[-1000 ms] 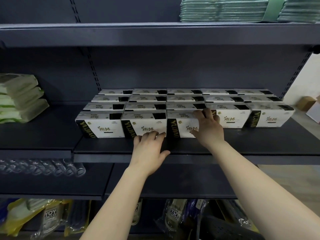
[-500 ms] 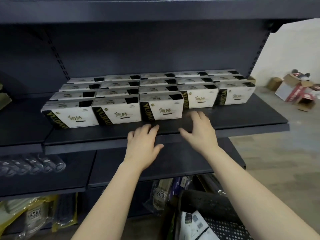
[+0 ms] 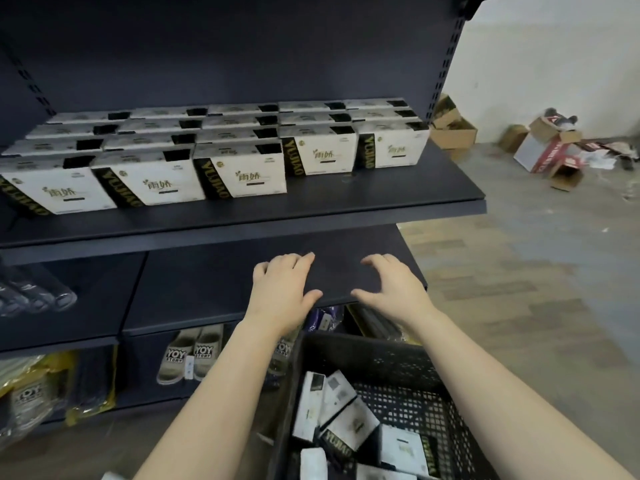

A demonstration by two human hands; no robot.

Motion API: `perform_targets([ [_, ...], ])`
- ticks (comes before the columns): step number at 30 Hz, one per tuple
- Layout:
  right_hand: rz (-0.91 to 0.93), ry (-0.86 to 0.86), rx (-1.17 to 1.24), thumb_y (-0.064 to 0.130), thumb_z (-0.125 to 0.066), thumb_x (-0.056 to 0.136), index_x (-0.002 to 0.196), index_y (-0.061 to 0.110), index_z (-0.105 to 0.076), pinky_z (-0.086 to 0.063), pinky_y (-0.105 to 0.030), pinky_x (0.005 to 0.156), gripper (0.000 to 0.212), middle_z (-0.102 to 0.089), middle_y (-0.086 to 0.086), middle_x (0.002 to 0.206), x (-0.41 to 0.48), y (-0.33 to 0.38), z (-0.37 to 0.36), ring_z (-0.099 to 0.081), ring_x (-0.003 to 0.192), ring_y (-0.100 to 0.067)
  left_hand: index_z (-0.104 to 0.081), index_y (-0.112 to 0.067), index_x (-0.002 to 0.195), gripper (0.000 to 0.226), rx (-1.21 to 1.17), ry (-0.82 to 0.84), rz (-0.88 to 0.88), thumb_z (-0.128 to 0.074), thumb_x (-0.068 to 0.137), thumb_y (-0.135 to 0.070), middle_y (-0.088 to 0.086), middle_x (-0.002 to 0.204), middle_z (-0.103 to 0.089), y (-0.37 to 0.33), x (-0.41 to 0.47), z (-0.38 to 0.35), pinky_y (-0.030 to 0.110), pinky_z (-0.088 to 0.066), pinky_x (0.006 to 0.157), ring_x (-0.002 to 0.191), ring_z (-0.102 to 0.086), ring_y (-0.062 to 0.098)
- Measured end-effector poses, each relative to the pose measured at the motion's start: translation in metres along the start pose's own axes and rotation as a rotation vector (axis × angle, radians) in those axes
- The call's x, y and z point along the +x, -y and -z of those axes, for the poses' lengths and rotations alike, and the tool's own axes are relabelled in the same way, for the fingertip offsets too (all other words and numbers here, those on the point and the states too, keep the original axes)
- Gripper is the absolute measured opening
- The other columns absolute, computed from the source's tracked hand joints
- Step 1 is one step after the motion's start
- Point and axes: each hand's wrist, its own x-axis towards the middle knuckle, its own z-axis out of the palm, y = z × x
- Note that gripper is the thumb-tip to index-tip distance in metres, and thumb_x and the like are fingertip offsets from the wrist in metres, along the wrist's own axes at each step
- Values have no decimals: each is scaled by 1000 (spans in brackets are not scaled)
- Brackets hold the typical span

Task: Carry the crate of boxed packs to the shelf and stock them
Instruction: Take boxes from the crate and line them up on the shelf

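White boxed packs (image 3: 242,173) with black and gold side bands stand in several rows on the dark shelf (image 3: 346,213). Below me sits a black perforated crate (image 3: 408,386) with several loose packs (image 3: 349,427) lying in it at mixed angles. My left hand (image 3: 280,292) and my right hand (image 3: 391,289) hover side by side, palms down, over the lower shelf board, above the crate's far rim. Both hands are empty with fingers spread.
A lower shelf (image 3: 214,289) is under my hands. Bagged slippers (image 3: 190,355) lie on the bottom level, with clear bottles (image 3: 38,292) at the left. Cardboard boxes (image 3: 540,143) litter the floor at the right by the white wall.
My hands have come off the front row of packs and dropped down to above the crate. My view has tilted down and to the right, bringing the crate into sight.
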Motion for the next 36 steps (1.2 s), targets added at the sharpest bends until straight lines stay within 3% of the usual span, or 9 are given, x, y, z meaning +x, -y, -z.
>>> perform_targets([
  [7, -9, 187, -63, 51, -68, 82, 132, 26, -49, -46, -36, 93, 59, -51, 2, 129, -40, -68, 9, -50, 120, -22, -25, -28, 151, 62, 4, 91, 42, -46, 96, -49, -7, 145, -40, -64, -31, -39, 42, -17, 113, 136, -33, 17],
  [18, -59, 467, -98, 54, -73, 77, 141, 26, -43, -45, -39, 100, 76, -46, -1, 137, -102, -157, -12, -45, 127, -25, -28, -29, 150, 61, -39, 229, 168, -48, 96, -51, -6, 146, -40, -129, -75, -103, 44, -18, 116, 136, -34, 17],
  [25, -133, 606, -108, 36, -79, 76, 144, 25, -38, -43, -39, 104, 81, -42, -3, 142, -135, -195, -49, -42, 129, -28, -28, -29, 151, 63, -24, 329, 173, -48, 95, -51, -6, 148, -39, -142, -90, -138, 44, -17, 116, 137, -34, 17],
  [36, -348, 717, -89, 37, -77, 74, 149, 20, -31, -40, -40, 107, 90, -37, -7, 146, -186, -239, -124, -39, 131, -33, -30, -29, 148, 60, -9, 480, 63, -48, 95, -50, -5, 146, -40, -136, -91, -199, 43, -17, 113, 135, -36, 18],
])
